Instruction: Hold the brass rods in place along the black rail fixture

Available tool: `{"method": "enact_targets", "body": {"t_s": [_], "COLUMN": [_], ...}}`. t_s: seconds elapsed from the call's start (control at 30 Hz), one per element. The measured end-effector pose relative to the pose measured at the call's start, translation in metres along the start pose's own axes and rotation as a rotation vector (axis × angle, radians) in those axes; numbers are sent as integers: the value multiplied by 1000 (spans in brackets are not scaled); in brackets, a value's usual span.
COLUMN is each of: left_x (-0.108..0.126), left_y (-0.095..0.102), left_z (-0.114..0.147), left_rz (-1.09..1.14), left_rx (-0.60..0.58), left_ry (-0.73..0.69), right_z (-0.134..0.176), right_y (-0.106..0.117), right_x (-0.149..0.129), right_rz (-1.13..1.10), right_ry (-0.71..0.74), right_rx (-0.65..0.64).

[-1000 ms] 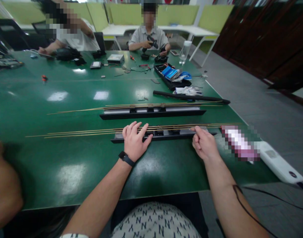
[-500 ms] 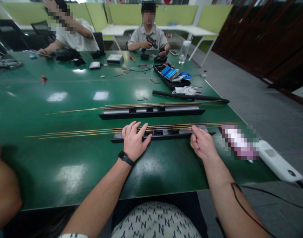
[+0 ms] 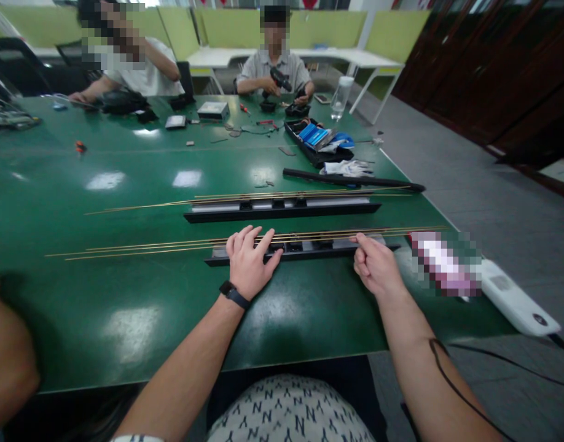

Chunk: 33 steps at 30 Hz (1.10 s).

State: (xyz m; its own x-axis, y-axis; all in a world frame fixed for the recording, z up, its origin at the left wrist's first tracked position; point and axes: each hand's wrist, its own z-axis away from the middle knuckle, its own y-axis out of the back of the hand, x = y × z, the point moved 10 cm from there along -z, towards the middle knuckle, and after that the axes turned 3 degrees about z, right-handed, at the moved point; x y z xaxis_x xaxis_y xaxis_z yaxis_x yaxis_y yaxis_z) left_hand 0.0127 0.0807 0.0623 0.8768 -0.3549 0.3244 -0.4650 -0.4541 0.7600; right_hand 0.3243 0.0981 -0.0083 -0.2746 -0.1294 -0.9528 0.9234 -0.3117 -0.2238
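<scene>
Long thin brass-coloured rods lie along a black-edged channel strip on the near side of the green table. My left hand rests spread over the strip's left part, its fingers across the rods and the thumb by a black block. Toward the strip's right end, my right hand is closed, thumb and forefinger pinching at a rod. Which of the rods it grips is hard to make out. Black blocks sit in the channel between my hands.
A second channel strip with rods lies beyond. Farther back are a black tube, gloves and a black tray. On the right are a blurred pink object and a white power strip. Two people sit opposite; another's arm is at left.
The lowest near rod has slid a little to the left, its left end now farther out. Both my hands stay in nearly the same places.
</scene>
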Motion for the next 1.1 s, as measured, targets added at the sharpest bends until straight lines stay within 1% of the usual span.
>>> {"method": "enact_targets", "body": {"t_s": [0.37,0.6,0.8,0.9,1.1], "left_x": [1,1,1,1,2], "left_y": [0,0,1,1,1], "left_z": [-1,-1,-1,-1,-1], "left_rz": [5,5,-11,-12,-9], "left_rx": [-1,-3,7,2,11], "left_ry": [-6,-8,-9,-8,-19], "right_z": [4,1,2,2,-1], "right_y": [-11,-1,-6,-6,6], "right_x": [2,0,4,4,0], "right_rz": [38,-15,4,11,-24], "right_ry": [-25,-13,-33,-36,8], "right_rx": [-50,9,-35,-35,36]}}
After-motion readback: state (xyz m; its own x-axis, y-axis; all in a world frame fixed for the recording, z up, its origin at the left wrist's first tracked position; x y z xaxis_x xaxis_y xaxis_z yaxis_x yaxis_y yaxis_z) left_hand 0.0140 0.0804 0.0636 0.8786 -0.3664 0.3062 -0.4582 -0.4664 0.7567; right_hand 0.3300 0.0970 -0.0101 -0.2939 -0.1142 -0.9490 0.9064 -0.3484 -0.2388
